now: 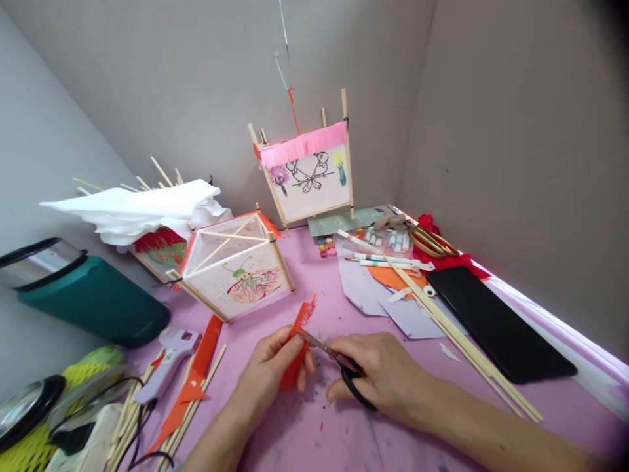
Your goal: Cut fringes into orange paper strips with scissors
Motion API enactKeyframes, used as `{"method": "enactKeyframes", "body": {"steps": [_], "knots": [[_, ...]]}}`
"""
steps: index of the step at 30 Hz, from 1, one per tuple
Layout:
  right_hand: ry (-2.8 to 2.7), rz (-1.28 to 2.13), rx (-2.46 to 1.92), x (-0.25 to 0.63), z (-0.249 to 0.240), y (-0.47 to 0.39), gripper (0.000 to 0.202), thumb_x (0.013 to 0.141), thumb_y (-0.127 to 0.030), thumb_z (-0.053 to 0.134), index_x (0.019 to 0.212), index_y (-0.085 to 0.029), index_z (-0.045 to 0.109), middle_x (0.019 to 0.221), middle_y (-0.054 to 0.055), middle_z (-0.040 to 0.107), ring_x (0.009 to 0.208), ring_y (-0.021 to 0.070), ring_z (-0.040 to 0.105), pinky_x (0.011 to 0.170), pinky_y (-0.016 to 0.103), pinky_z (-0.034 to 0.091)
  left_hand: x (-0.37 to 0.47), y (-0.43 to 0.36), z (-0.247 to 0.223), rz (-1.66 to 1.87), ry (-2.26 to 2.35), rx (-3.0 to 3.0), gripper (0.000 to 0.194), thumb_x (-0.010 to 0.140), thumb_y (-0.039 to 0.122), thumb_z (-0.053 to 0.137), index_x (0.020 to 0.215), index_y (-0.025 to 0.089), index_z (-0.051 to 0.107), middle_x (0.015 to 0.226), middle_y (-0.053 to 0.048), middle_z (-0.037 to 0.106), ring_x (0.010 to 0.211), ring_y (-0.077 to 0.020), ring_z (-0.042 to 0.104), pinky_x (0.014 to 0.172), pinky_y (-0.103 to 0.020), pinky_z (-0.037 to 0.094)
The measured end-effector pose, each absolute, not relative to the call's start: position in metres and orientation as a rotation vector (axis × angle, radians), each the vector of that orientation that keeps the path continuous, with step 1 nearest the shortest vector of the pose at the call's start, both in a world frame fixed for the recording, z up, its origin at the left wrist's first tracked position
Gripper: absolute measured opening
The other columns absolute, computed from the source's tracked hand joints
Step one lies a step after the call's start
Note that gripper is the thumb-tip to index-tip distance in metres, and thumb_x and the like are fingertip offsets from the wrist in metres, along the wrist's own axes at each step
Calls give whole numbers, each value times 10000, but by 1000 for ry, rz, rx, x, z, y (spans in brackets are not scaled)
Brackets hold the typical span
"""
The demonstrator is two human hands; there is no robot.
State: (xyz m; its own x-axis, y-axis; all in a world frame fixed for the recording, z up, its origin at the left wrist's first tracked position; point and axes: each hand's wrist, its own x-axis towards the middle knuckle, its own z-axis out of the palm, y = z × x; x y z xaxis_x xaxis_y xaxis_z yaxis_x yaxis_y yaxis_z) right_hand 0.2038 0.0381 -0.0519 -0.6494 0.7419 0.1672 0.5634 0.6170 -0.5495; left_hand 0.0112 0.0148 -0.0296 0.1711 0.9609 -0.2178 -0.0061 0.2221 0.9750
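Observation:
Between the thumb and fingers of my left hand [272, 357] is a strip of red paper [293, 368], its upper end cut into a thin curled fringe. My right hand [376, 370] grips a pair of black-handled scissors [350, 377], whose blades meet the strip's edge near my left thumb. Just beyond my left hand stands a lantern frame of sticks and white paper [236, 275], painted with a colourful insect. Farther back a second lantern [309, 177] hangs from a wire hook by a red cord; it bears two drawn birds and a pink fringe.
On the left lie a teal tumbler [93, 295], a glue gun [170, 360], red paper scraps [196, 373] and wooden sticks. A black phone [498, 324], more sticks [457, 334], markers [378, 262] and brass-coloured scissors [432, 241] are at right. White paper [142, 206] covers items at back left.

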Motion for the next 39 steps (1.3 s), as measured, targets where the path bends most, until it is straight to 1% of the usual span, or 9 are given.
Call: {"method": "enactKeyframes", "body": {"steps": [8, 15, 23, 26, 34, 39], "knots": [[-2462, 685, -1019, 203, -50, 38, 373, 780, -567, 592, 848, -200, 611, 705, -7, 638, 607, 133, 547, 555, 222, 305, 11, 14, -30, 938, 1141, 1086, 243, 834, 364, 534, 732, 143, 540, 597, -8, 631, 411, -78, 486, 455, -195, 360], [-2489, 619, -1064, 204, -51, 39, 354, 747, -525, 652, 843, -186, 626, 686, 4, 645, 590, 138, 551, 551, 223, 308, 7, 15, -32, 906, 1097, 1074, 254, 835, 387, 533, 787, 140, 569, 596, -6, 632, 415, -83, 495, 459, -197, 367], [-2493, 621, -1060, 204, -49, 39, 361, 747, -543, 642, 823, -190, 632, 667, -6, 633, 574, 129, 536, 543, 220, 307, 6, 16, -32, 908, 1085, 1074, 257, 838, 388, 528, 801, 138, 570, 591, -11, 623, 411, -94, 487, 449, -217, 368], [-2484, 634, -1064, 204, -48, 38, 377, 728, -556, 653, 828, -194, 631, 672, -9, 627, 575, 128, 531, 546, 219, 306, 5, 16, -32, 896, 1084, 1106, 256, 839, 389, 525, 788, 141, 556, 599, -13, 621, 419, -95, 489, 458, -223, 366], [-2446, 667, -1016, 204, -48, 38, 393, 699, -576, 669, 773, -199, 586, 659, -32, 599, 563, 115, 499, 525, 220, 267, 7, 15, -32, 860, 1102, 1164, 257, 844, 389, 513, 738, 155, 522, 610, -3, 615, 428, -93, 496, 459, -224, 347], [-2440, 661, -1023, 204, -49, 36, 411, 710, -605, 639, 797, -207, 584, 671, -29, 599, 574, 122, 505, 540, 222, 281, 8, 15, -33, 856, 1086, 1182, 255, 835, 394, 524, 739, 158, 537, 598, 5, 606, 431, -97, 499, 472, -230, 348]]}}
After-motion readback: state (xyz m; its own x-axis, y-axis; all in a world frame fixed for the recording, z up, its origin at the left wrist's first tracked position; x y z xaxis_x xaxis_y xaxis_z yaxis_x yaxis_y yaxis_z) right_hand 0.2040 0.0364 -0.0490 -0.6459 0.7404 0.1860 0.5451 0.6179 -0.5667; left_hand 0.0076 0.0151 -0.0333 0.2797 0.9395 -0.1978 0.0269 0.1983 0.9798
